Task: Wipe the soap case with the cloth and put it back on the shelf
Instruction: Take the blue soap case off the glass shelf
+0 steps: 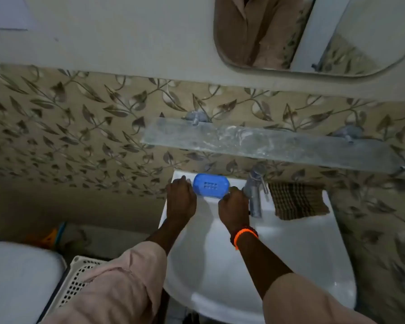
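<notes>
A blue oval soap case [211,185] sits at the back rim of the white washbasin [297,249], under the shelf. My left hand [181,200] holds its left end and my right hand [233,208] holds its right end, fingers curled at the case's edges. A brown checked cloth [298,199] lies on the basin's rim to the right of the tap, apart from both hands. The glass shelf [269,143] runs along the tiled wall above the basin, stained and bare.
A metal tap [255,190] stands just right of my right hand. A mirror [313,33] hangs above. At the lower left are a white perforated basket [78,277] and a white toilet lid [17,281].
</notes>
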